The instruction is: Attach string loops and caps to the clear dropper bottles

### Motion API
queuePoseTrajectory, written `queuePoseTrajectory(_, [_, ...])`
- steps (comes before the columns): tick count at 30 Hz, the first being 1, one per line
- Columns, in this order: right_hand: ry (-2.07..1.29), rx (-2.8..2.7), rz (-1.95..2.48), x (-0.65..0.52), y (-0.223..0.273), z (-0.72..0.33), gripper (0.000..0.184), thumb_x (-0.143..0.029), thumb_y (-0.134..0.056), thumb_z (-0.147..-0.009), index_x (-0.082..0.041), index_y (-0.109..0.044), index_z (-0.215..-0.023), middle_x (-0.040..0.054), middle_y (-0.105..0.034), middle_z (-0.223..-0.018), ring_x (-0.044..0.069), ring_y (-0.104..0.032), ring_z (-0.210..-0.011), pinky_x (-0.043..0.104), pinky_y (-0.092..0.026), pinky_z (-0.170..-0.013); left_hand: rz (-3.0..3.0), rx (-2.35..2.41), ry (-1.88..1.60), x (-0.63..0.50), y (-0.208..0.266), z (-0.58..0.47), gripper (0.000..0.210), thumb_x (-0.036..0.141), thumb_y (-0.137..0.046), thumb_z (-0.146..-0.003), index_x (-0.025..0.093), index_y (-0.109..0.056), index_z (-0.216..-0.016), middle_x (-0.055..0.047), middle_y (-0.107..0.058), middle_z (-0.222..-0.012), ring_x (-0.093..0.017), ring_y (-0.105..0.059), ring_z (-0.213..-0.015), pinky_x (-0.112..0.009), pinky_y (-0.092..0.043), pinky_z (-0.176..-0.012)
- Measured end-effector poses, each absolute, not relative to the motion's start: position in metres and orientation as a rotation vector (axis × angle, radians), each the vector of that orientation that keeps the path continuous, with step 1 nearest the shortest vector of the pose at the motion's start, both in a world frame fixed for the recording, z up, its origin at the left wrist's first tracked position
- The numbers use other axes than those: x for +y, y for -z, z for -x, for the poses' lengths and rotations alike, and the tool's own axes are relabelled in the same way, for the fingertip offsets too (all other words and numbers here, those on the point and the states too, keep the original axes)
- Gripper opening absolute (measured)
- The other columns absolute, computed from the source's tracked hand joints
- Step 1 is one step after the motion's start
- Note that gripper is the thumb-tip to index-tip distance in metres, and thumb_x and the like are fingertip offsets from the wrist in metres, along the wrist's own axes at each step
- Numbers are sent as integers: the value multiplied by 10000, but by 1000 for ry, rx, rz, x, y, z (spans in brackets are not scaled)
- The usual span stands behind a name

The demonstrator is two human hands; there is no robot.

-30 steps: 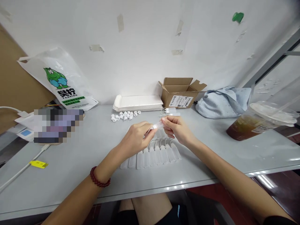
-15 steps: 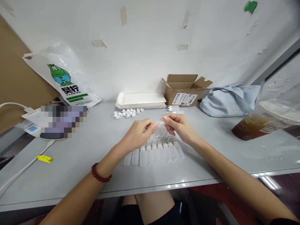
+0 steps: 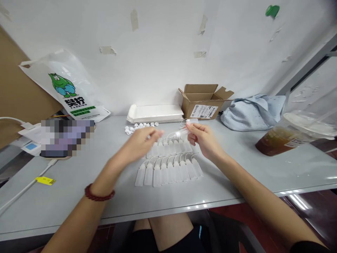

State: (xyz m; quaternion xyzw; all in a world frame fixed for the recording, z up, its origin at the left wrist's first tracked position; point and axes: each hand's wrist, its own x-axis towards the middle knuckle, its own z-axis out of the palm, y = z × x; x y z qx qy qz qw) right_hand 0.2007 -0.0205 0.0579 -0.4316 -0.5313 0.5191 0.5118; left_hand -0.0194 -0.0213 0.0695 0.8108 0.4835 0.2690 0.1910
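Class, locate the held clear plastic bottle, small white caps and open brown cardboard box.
Clear plastic bottle point(image 3: 182, 132): head view, body.
Small white caps point(image 3: 140, 125): head view, mid-pile cap.
Open brown cardboard box point(image 3: 203, 111): head view, front label.

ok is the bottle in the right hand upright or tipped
Tipped: the bottle slants nearly sideways in the right hand, its white neck end toward the left.

Nine front-row bottles point(image 3: 171, 174), one held bottle point(image 3: 182, 132), one carton point(image 3: 193, 109)
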Motion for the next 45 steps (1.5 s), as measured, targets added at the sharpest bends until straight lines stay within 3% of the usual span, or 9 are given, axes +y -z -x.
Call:
queuePoseTrajectory(2, [-1187,-1262,1093,-14,-64,-210,334,-475,-681,-760,-181,-547,-673,-48,-385,-540,82,-361,-492,230,-297,-449,-2295,1679,-703,-9,-70,43,353,410,-393,-906,175,-634,-798,-48,-669,-779,-198,-597,-739,-303,-442,-687])
queuePoseTrajectory(5, [-1060,-1335,1289,-3,-71,-228,223,-381,-653,-793,-164,-612,-766,2,-528,-618,102,-467,-568,222,-358,-489,-2316,2076,-325,7,-61,72,312,283,-385,-870,148,-656,-947,-111,-679,-948,-269,-609,-919,-367,-452,-812])
queuePoseTrajectory(7, [-972,-1418,1461,5,-72,-239,140,-287,-636,-805,-148,-642,-828,27,-594,-660,111,-518,-606,218,-380,-510,-2296,2130,-257,14,-53,82,347,250,-408,-847,105,-640,-1060,-164,-658,-1051,-292,-604,-987,-391,-441,-875])
queuePoseTrajectory(12, [-927,-1551,1680,18,-63,-257,125,-185,-614,-808,-126,-672,-903,85,-687,-787,136,-588,-697,222,-407,-557,-2289,2111,-181,17,-44,84,356,237,-423,-844,121,-642,-1100,-154,-666,-1066,-296,-607,-1010,-376,-450,-889])
queuePoseTrajectory(19, [-826,-1653,1837,23,-60,-266,103,-159,-656,-745,-118,-658,-839,53,-675,-681,146,-598,-656,235,-417,-578,-2321,2167,-210,15,-39,85,384,229,-405,-862,114,-605,-1169,-183,-601,-1092,-308,-609,-970,-396,-462,-861])
queuePoseTrajectory(25, [-722,-1777,2033,30,-52,-269,155,-193,-683,-730,-121,-618,-850,19,-627,-566,134,-571,-549,237,-390,-535,-2355,2109,-163,18,-34,83,384,226,-432,-829,120,-624,-1144,-178,-642,-1068,-323,-618,-977,-389,-468,-843])
queuePoseTrajectory(32, [-594,-1826,2084,34,-40,-270,354,-309,-690,-734,-132,-556,-1010,36,-673,-678,162,-597,-590,258,-383,-549,-2359,2096,-140,19,-32,84,372,254,-438,-834,130,-631,-1127,-173,-648,-1047,-313,-622,-972,-362,-464,-817])
queuePoseTrajectory(39, [-391,-1929,2193,29,-42,-263,355,-350,-665,-755,-137,-557,-1017,49,-666,-651,231,-610,-735,279,-331,-539,-2379,2042,-101,20,-31,87,364,281,-408,-850,142,-621,-1109,-158,-662,-1060,-304,-620,-961,-353,-461,-788])
queuePoseTrajectory(45, [-285,-1946,2192,26,-45,-260,364,-368,-648,-778,-130,-556,-1038,91,-675,-741,244,-612,-756,285,-327,-550,-2385,2055,-118,17,-34,85,244,263,-423,-839,176,-636,-919,-125,-663,-934,-266,-637,-845,-323,-460,-719])
